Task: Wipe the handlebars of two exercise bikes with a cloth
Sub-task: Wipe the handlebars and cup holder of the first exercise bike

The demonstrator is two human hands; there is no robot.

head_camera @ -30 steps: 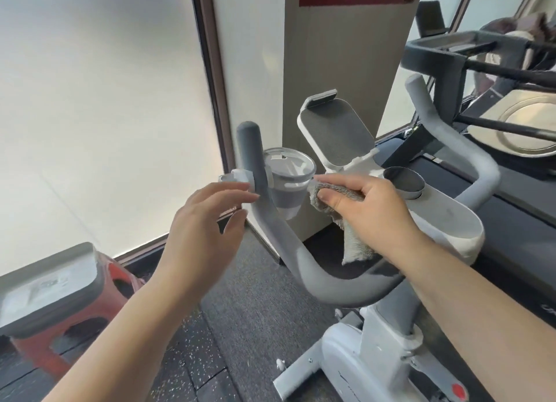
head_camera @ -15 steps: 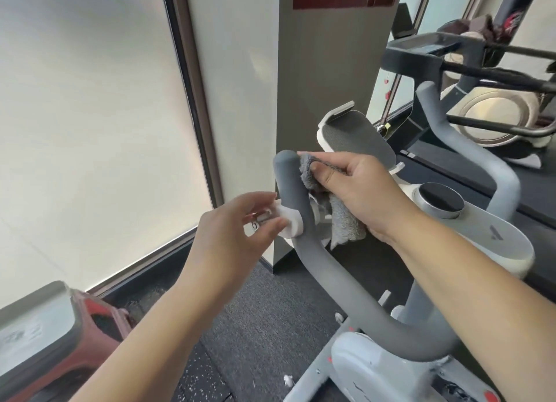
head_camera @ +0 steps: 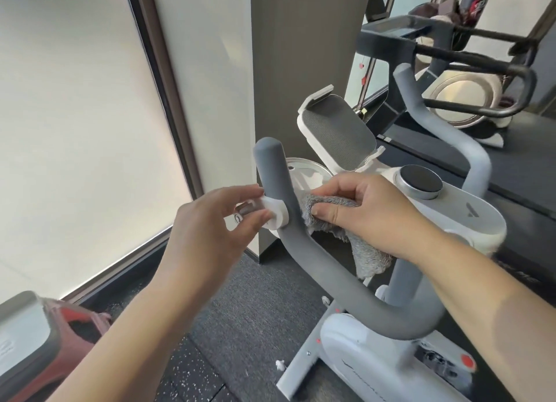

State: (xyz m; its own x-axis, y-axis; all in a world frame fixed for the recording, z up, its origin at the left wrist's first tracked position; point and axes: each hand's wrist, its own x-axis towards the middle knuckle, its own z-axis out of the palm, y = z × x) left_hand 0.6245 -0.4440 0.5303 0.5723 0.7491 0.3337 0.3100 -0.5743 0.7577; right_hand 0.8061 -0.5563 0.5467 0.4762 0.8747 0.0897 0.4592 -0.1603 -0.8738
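A white exercise bike (head_camera: 370,368) stands in front of me with a curved grey handlebar (head_camera: 316,260). My right hand (head_camera: 370,215) grips a grey fluffy cloth (head_camera: 361,251) and presses it against the inner side of the left handlebar arm, below its upright tip. My left hand (head_camera: 210,224) pinches the white clamp (head_camera: 275,212) fixed to the outer side of that same arm. The right handlebar arm (head_camera: 445,131) rises behind the white console (head_camera: 469,218). A second machine with black handlebars (head_camera: 481,61) stands at the upper right.
A white tablet holder (head_camera: 337,134) tilts up behind the handlebar, with a round dial (head_camera: 419,180) beside it. A grey pillar (head_camera: 301,70) and a frosted window (head_camera: 75,116) lie ahead. A red stool with a grey top (head_camera: 39,341) is at the lower left.
My right hand has slid the cloth down the left handlebar arm from near its tip to clamp level. My left hand has closed on the white clamp.
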